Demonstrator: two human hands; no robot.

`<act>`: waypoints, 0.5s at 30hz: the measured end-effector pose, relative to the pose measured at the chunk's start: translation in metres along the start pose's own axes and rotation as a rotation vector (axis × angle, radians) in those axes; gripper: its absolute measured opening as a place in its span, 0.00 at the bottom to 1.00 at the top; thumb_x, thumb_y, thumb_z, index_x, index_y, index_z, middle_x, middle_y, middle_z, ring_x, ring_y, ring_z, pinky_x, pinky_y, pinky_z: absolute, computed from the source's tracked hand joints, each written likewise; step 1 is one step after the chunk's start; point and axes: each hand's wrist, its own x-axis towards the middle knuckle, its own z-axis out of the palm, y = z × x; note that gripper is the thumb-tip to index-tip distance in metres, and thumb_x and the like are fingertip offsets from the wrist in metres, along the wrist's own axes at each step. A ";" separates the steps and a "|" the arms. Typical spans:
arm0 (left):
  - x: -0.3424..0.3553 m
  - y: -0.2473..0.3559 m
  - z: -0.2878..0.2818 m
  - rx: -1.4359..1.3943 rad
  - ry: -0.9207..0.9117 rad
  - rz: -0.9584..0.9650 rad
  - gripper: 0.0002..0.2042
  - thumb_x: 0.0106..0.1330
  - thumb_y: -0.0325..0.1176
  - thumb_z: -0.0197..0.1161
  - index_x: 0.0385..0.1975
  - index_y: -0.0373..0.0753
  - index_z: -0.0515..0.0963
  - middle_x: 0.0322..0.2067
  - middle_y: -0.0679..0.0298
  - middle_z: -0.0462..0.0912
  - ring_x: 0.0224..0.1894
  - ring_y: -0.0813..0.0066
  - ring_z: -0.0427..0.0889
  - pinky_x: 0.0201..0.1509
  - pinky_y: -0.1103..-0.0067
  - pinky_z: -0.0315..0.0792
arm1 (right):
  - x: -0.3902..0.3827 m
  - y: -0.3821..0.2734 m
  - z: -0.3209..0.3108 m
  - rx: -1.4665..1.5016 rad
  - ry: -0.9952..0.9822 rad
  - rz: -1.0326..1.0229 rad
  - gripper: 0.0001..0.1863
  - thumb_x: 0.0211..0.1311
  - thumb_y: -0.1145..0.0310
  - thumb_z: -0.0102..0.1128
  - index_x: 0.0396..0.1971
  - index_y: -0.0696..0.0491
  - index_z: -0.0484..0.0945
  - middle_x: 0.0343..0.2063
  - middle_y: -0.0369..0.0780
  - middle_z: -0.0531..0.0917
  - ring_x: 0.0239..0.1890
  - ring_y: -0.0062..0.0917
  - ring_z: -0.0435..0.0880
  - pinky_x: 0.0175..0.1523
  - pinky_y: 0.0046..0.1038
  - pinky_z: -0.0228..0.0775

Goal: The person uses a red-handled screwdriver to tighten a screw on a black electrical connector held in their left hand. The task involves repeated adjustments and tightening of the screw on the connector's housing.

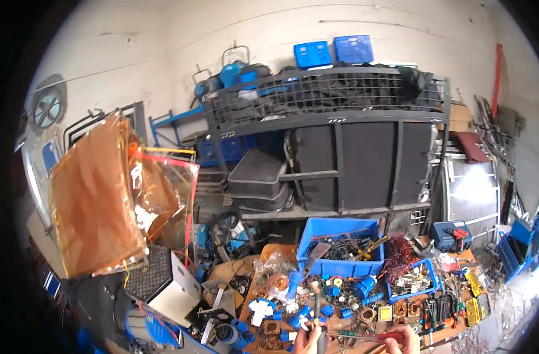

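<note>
At the lower edge, my left hand [306, 341] is closed around a slim dark rod-shaped tool [318, 312] that stands nearly upright and has a brownish tip. What kind of tool it is does not show. To its right, my right hand [403, 338] is closed on a screwdriver [380, 337] with a red handle; its thin shaft runs left toward the rod. Whether the two touch cannot be made out. Beneath both hands lies a cluttered wooden workbench [246, 272]. White plastic fittings [261, 311] and blue plastic fittings [345, 313] are scattered just beyond the left hand.
A blue crate [339, 268] of cables and tools stands behind, with a smaller blue tray [432, 287] of metal parts beside it. Clamps [439, 310] lie at the right. Amber plastic sheeting [98, 197] hangs at the left; a dark metal rack [334, 118] fills the back.
</note>
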 end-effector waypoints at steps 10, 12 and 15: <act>0.005 0.005 -0.005 0.316 0.082 -0.044 0.23 0.70 0.52 0.52 0.40 0.33 0.76 0.33 0.68 0.72 0.34 0.76 0.67 0.39 0.76 0.64 | 0.000 0.019 0.008 -0.035 0.079 -0.237 0.09 0.66 0.68 0.56 0.43 0.55 0.72 0.29 0.38 0.82 0.28 0.21 0.78 0.32 0.23 0.69; -0.005 0.021 0.015 0.265 0.101 -0.040 0.21 0.71 0.49 0.52 0.44 0.33 0.75 0.35 0.68 0.72 0.36 0.76 0.68 0.41 0.76 0.65 | -0.004 0.005 -0.002 -0.182 0.012 -0.146 0.11 0.69 0.64 0.52 0.44 0.54 0.73 0.25 0.39 0.80 0.27 0.23 0.77 0.32 0.25 0.68; -0.001 0.004 0.004 0.350 0.084 -0.102 0.26 0.70 0.51 0.53 0.54 0.32 0.71 0.46 0.58 0.75 0.48 0.68 0.71 0.53 0.73 0.64 | -0.011 -0.009 -0.001 -0.216 0.099 -0.130 0.09 0.69 0.66 0.50 0.39 0.55 0.76 0.23 0.41 0.79 0.27 0.27 0.79 0.34 0.29 0.70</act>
